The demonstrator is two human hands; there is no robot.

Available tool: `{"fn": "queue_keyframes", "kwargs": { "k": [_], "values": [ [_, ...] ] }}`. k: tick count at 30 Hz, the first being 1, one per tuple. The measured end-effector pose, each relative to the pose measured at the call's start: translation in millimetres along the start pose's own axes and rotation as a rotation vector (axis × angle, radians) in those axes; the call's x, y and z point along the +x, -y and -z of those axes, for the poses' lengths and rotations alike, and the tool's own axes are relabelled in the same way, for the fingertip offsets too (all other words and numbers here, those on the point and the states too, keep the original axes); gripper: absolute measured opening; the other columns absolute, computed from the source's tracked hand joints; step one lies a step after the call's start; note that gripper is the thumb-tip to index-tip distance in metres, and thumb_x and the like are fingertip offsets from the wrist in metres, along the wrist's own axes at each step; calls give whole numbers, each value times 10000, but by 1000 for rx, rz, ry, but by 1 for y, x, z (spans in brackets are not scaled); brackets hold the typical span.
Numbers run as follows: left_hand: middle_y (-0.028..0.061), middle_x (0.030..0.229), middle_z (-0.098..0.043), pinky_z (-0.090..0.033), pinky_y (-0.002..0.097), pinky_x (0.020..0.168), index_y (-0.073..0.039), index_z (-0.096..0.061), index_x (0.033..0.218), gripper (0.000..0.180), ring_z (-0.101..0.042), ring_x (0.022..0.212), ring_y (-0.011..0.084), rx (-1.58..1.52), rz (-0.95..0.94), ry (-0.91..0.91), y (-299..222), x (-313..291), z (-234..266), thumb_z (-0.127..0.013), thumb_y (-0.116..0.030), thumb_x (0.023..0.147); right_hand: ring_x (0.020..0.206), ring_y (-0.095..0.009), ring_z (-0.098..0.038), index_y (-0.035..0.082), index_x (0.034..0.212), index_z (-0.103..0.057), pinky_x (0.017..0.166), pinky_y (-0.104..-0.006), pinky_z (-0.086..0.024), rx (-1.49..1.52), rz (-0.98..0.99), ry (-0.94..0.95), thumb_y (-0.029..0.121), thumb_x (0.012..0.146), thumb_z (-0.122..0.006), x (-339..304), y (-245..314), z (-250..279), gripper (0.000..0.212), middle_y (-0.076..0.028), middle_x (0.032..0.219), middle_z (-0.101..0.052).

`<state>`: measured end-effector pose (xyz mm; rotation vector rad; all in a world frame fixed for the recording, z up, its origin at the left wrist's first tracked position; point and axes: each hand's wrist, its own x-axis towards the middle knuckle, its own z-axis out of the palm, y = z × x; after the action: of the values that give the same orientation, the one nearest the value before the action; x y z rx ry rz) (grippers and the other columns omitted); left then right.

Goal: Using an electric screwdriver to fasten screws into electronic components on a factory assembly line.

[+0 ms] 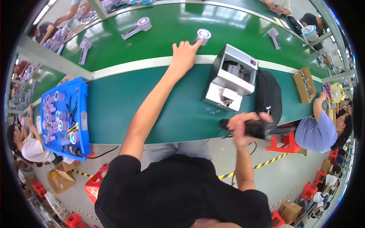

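My left hand (184,57) is stretched far forward over the white rail, fingers bent and thumb against a pale purple handheld fan (203,36) on the green belt. The hand hides most of that fan's handle. On the right, my right hand (243,127) is wrapped round a black electric screwdriver (258,130), blurred by motion, held above the near table edge. Between the two hands stands a grey metal screw feeder (232,78), with small loose screws (213,111) lying in front of it.
A blue tray (84,125) of round fan parts and tools sits at the left. Beside the feeder lies a black bag (269,97); farther right is a cardboard box (304,85). More fans (143,24) rest on the green belt (171,22). Co-workers sit at both sides.
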<state>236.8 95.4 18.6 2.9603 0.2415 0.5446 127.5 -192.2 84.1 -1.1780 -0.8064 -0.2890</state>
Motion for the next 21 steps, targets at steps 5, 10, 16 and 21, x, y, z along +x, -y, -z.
{"fn": "queue_keyframes", "kwargs": {
  "k": [5,10,16,21],
  "values": [
    [147,967,-620,-408,595,975,-63,-518,1333,460,-609,982,330,-14,64,-100,-5,-137,65,-600,-118,884,515,-161,-550,54,1481,-114,495,-325,-515,21,51,-95,-82,879,-614,71,28,-17,793,-108,748,-572],
    [133,960,-585,-371,561,1040,-50,-533,1343,473,-574,970,300,-126,200,-127,-43,-223,78,-636,-196,905,527,-136,-566,104,1558,-69,521,-276,-496,-70,10,-45,-99,835,-710,97,7,-36,987,-92,744,-616],
    [93,947,-558,-356,553,1050,-47,-563,1354,516,-546,945,265,-261,189,-202,-86,-265,67,-695,-186,874,503,-142,-540,164,1580,-6,500,-291,-475,-124,-31,46,-41,865,-719,104,-2,-50,1031,-79,704,-597],
    [104,945,-549,-356,576,1043,-37,-574,1343,528,-534,931,281,-310,140,-248,-88,-270,63,-717,-171,853,497,-155,-526,213,1570,-32,477,-316,-469,-98,-95,35,6,914,-686,109,-7,-48,949,-85,761,-564]
  ]
}}
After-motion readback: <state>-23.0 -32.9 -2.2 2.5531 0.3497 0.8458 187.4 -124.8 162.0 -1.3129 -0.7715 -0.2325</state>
